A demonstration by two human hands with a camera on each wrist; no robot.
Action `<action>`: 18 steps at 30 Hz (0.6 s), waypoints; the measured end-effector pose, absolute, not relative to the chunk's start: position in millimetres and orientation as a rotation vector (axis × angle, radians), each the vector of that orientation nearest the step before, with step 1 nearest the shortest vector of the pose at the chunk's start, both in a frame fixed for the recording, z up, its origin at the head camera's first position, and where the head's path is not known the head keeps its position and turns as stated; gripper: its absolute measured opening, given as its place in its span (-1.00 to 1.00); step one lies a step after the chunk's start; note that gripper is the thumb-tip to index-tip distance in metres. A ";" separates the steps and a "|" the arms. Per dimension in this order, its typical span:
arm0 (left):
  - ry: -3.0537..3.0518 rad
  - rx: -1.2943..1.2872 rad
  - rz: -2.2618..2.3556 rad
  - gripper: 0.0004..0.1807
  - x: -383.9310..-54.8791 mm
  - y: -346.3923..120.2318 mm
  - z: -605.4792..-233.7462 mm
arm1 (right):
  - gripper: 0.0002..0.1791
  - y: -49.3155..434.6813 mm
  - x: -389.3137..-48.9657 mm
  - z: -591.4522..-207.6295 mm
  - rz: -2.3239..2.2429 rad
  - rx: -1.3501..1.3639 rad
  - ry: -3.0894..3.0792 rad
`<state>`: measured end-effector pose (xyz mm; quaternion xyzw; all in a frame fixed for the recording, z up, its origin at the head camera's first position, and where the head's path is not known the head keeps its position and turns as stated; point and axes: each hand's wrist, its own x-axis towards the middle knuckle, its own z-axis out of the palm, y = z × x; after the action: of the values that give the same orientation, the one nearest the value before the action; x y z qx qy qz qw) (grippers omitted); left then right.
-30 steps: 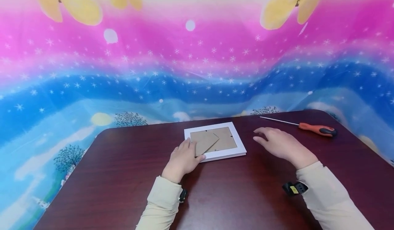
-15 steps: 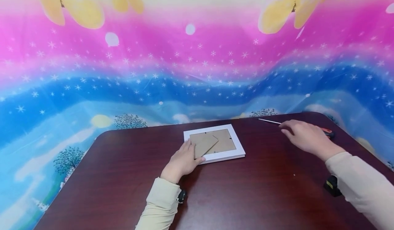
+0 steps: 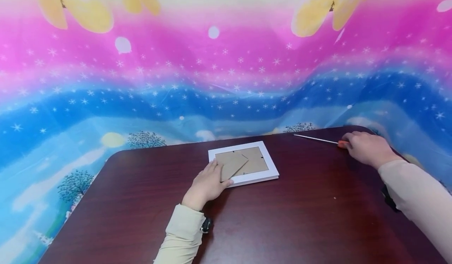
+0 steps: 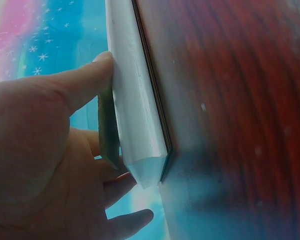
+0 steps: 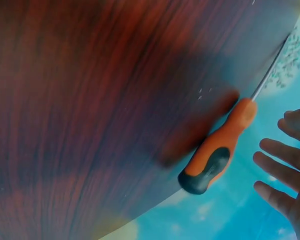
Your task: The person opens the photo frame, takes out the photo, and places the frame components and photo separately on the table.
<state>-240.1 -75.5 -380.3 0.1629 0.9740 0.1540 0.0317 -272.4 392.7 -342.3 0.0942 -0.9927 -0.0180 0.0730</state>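
A white picture frame [image 3: 271,160] lies back side up on the table, its brown backing board and folded-out-looking stand flap [image 3: 233,166] showing. My left hand [image 3: 205,183] rests on its near left corner. In the left wrist view, the thumb [image 4: 87,77] touches the frame's white edge [image 4: 137,90] while the other fingers extend loosely past the corner. At the far right, my right hand [image 3: 370,148] is over the handle of a screwdriver [image 3: 342,143]. The right wrist view shows straight fingers [image 5: 282,165] beside the orange and black handle [image 5: 222,142], apart from it.
The dark red-brown table [image 3: 300,217] has rounded far corners. Behind it hangs a colourful cloth [image 3: 219,79] with snowflakes and trees, close to the table's back edge. A tiny pale speck [image 3: 334,197] lies on the tabletop.
My right hand has moved right and away from me, from beside the picture frame to the screwdriver's handle. The left hand has stayed on the frame.
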 end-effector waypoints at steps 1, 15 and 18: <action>3.001 0.495 0.478 -0.21 -239.8 -75.5 -380.0 | -0.66 395.2 -274.5 -342.4 -0.055 0.273 -2.988; 2.993 0.493 0.462 -0.22 -240.7 -79.0 -379.9 | -0.58 411.6 -285.8 -346.3 -0.056 0.185 -3.114; 2.990 0.493 0.471 -0.22 -240.8 -80.1 -380.5 | -0.55 412.1 -287.5 -349.8 -0.062 0.158 -3.108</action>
<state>-240.8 -80.1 -380.5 0.1607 0.9743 0.1534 0.0375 -287.5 412.1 -349.8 0.0508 -0.9984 -0.0200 0.0145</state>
